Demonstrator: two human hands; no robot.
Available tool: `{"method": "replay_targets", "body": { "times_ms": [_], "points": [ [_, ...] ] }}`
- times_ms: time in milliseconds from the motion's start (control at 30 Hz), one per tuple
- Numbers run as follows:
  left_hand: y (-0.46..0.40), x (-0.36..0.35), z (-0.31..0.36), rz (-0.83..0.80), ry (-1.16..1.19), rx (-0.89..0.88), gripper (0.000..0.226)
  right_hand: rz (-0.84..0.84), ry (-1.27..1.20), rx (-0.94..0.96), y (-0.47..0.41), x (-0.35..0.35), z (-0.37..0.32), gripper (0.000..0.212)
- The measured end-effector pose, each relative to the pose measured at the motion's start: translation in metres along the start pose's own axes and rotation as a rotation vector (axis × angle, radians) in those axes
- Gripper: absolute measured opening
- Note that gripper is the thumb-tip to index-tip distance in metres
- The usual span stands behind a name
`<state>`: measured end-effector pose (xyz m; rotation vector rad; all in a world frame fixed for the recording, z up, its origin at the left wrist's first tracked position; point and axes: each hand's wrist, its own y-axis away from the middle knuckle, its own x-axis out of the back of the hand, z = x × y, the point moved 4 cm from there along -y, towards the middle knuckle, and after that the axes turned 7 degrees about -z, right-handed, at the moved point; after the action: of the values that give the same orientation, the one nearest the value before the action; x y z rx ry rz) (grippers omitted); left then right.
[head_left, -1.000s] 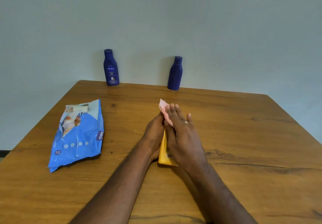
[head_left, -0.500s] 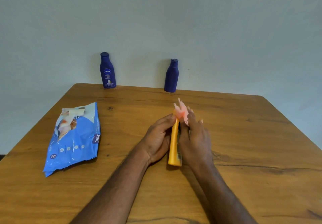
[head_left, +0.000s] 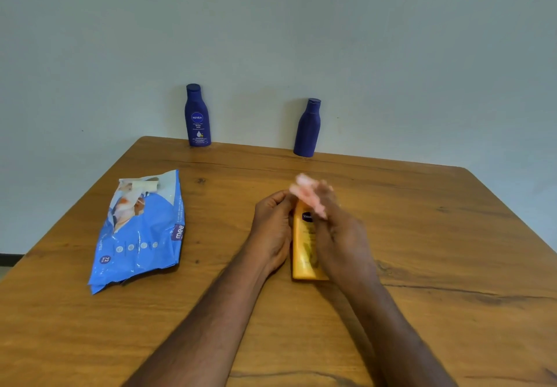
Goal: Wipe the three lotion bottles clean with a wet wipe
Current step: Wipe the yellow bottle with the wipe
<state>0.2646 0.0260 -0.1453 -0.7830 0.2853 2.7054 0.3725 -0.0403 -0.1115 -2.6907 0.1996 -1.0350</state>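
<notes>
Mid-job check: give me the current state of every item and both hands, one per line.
yellow bottle: on the table, held, front label showing
wet wipe: pink, blurred, at the bottle's top
left hand: grips the bottle
right hand: holds the wipe against the bottle
labelled blue bottle: upright, capped, untouched
plain blue bottle: upright, capped, untouched
wipes pack: lying flat, flap open

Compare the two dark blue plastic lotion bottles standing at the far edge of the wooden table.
The left dark blue bottle shows a printed label with white text; the right dark blue bottle shows plain blue, no print visible. The left one stands straight, while the right one looks slightly tilted, though the wide lens may cause that. The left one also stands farther left, nearer the table's corner. Both share shape, colour, closed caps, and stand untouched against the wall.
</notes>
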Motion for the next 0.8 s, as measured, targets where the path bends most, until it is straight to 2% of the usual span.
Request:
{"method": "replay_targets", "body": {
  "times_ms": [67,200,367,433,500,567,633,700,733,800],
  "points": [
    [0.0,0.003,0.0,0.024,0.005,0.002,0.022,-0.194,0.128,0.009,-0.001,-0.008,-0.001,0.057],
    [0.003,0.01,0.007,0.191,0.023,-0.021,0.013,-0.373,0.17,0.185,0.003,-0.014,-0.008,0.051],
    [0.001,0.02,0.017,0.351,0.037,-0.065,0.019,-0.588,0.061,0.272,0.008,-0.008,-0.008,0.044],
    [0.002,0.021,0.019,0.367,0.023,-0.074,0.019,-0.602,0.029,0.261,0.008,0.0,-0.004,0.041],
    [0.002,0.019,0.018,0.372,0.062,-0.096,0.018,-0.498,-0.087,0.256,0.006,0.007,0.002,0.033],
    [0.002,0.017,0.018,0.367,0.119,-0.117,0.014,-0.309,-0.341,0.204,0.005,0.014,0.003,0.029],
    [0.001,0.016,0.018,0.335,0.169,-0.156,0.01,-0.037,-0.593,0.08,0.003,0.02,0.007,0.022],
    [0.002,0.014,0.019,0.297,0.172,-0.187,0.008,0.246,-0.703,-0.095,0.002,0.022,0.014,0.023],
    [0.003,0.012,0.02,0.286,0.163,-0.193,0.01,0.331,-0.768,-0.197,0.002,0.021,0.018,0.022],
    [0.005,0.008,0.019,0.255,0.118,-0.195,0.014,0.342,-0.89,-0.342,0.002,0.01,0.021,0.019]
  ]
}}
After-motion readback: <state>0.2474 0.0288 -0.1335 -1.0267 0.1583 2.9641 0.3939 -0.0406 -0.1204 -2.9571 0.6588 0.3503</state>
